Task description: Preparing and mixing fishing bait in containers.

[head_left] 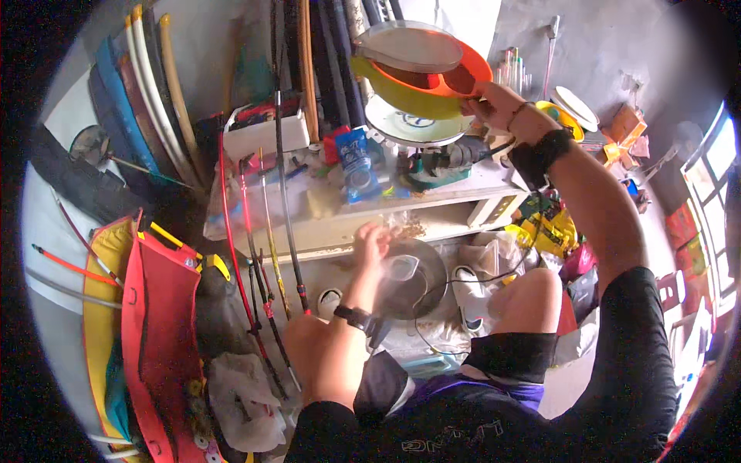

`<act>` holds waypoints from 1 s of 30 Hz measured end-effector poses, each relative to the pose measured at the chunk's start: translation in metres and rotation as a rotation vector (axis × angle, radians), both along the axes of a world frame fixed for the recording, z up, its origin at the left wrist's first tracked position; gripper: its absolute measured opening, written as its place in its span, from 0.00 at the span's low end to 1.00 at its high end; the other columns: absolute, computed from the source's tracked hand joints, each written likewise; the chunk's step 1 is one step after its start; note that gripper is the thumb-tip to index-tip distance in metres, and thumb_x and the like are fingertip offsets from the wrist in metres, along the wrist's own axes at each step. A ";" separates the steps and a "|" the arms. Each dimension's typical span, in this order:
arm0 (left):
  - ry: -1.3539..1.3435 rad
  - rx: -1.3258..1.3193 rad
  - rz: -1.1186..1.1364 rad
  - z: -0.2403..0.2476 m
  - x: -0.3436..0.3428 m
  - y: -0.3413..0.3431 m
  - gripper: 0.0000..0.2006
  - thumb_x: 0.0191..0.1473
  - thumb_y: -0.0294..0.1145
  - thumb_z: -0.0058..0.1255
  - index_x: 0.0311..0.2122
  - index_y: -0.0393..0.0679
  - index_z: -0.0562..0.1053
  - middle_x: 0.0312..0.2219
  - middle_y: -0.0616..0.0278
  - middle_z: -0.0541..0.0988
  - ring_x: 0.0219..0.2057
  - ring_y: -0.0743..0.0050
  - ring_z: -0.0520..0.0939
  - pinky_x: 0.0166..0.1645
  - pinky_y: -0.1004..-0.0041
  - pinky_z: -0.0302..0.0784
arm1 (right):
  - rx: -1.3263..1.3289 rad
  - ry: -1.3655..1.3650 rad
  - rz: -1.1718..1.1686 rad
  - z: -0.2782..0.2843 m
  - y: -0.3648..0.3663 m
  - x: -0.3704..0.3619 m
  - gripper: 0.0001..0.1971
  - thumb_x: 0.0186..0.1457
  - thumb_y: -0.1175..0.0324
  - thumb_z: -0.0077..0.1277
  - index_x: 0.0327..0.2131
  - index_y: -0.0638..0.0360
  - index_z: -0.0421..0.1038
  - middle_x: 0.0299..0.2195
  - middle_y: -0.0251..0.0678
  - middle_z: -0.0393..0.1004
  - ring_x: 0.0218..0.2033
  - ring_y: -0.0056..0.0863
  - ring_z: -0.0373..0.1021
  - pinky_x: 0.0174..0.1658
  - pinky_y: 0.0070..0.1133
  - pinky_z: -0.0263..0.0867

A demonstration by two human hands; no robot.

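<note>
"Two hands were at work, then. What did the right one have?"

"The right hand (485,106) was raised and grasping the rim of an orange bowl (477,65), its fingers pinched around the near right edge. Yellow-green showed along the bowl's underside, though I couldn't tell if that was a second bowl nested beneath."

"And where exactly was that bowl?"

"Up above the white bench (332,224), tilted, right over a round white pan (382,125) with a blue mark. I couldn't tell whether the two touched. A pale translucent disc (405,46) overlapped the bowl's far left part, and something dark red showed inside."

"How about the left hand?"

"The left hand (373,243) was lower, blurred, in front of the bench edge, its fingers loose and parted, released. Nearest to it was a round grey basin (434,287) on the floor, with a small clear container (401,268) showing within its outline."

"What else stood around?"

"A green-based device (436,176) sat on the bench below the pan, with a blue packet (356,166) to its left. Fishing rods (279,166) leaned upright farther left, and a white shoe (468,297) showed just right of the basin."
</note>
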State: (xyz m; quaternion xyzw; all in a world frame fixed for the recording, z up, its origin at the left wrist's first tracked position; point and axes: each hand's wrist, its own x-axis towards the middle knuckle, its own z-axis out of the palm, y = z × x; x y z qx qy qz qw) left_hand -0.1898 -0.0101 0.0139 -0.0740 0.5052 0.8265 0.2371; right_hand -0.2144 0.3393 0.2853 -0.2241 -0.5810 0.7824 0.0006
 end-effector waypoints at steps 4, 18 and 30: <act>-0.047 0.193 -0.027 0.023 -0.033 -0.041 0.20 0.53 0.39 0.51 0.51 0.50 0.65 0.37 0.66 0.74 0.33 0.75 0.77 0.36 0.76 0.71 | 1.355 0.518 0.353 0.026 -0.042 0.119 0.10 0.51 0.79 0.46 0.38 0.63 0.70 0.28 0.34 0.76 0.29 0.23 0.73 0.26 0.18 0.70; 0.257 0.137 -0.743 0.120 0.047 -0.029 0.31 0.60 0.54 0.39 0.59 0.39 0.61 0.57 0.56 0.66 0.57 0.65 0.66 0.63 0.64 0.56 | 0.135 -0.029 0.088 -0.125 -0.142 0.340 0.10 0.51 0.74 0.47 0.37 0.67 0.71 0.25 0.35 0.76 0.21 0.23 0.74 0.24 0.19 0.71; 0.212 -0.453 -0.585 0.032 0.037 -0.039 0.22 0.60 0.43 0.46 0.52 0.36 0.68 0.49 0.54 0.74 0.52 0.64 0.71 0.57 0.64 0.64 | 0.215 -0.184 0.014 -0.228 -0.131 0.354 0.13 0.51 0.79 0.46 0.42 0.68 0.69 0.29 0.39 0.76 0.23 0.27 0.74 0.25 0.24 0.73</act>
